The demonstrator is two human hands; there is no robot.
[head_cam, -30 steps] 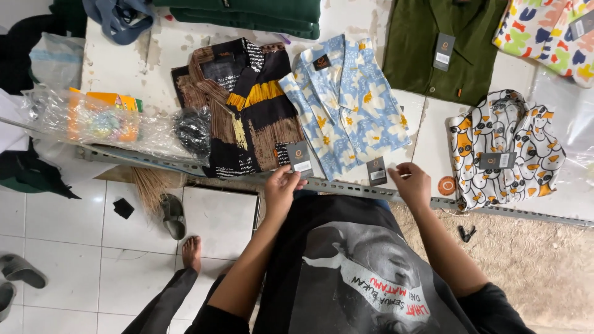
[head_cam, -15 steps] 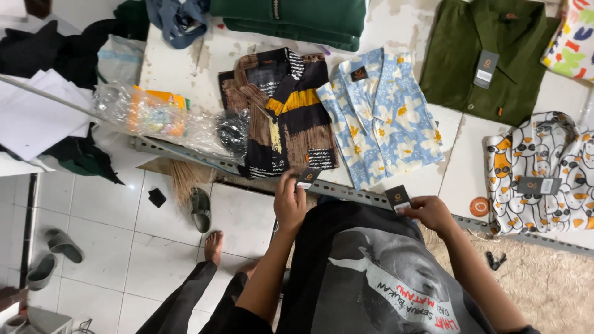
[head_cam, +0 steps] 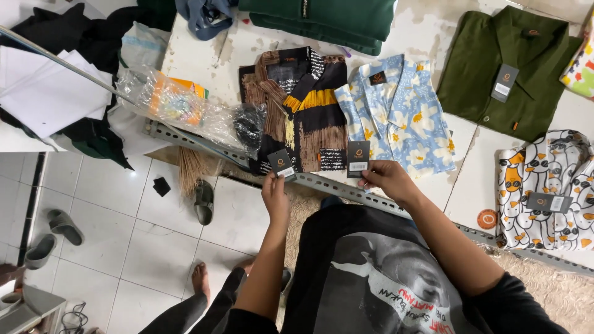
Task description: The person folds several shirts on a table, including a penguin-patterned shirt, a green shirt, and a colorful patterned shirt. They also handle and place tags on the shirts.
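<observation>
Head view, looking down over a white tabletop (head_cam: 470, 198) edged by a perforated metal rail (head_cam: 322, 183). The left hand (head_cam: 276, 196) pinches a dark hang tag (head_cam: 281, 163) between its fingertips at the lower edge of a folded black, brown and yellow patterned shirt (head_cam: 303, 117). The right hand (head_cam: 385, 179) grasps a second dark hang tag (head_cam: 358, 159), held upright at the lower left corner of a folded light blue floral shirt (head_cam: 402, 117). The two shirts lie side by side on the tabletop, their inner edges touching, and both tags sit just above the rail. To the right of the blue shirt lies a dark olive shirt (head_cam: 495, 93) bearing its own tag, and below that a white shirt with an orange and black print (head_cam: 544, 185), also tagged. Folded dark green garments (head_cam: 328, 18) lie at the far edge. Left of the patterned shirt rests a crumpled clear plastic bag (head_cam: 179, 105) with colourful contents, partly overhanging the rail. White paper sheets (head_cam: 49, 93) lie on dark cloth at far left. On the tiled floor (head_cam: 124, 235) below are a broom head (head_cam: 193, 170) and several sandals (head_cam: 204, 201).
</observation>
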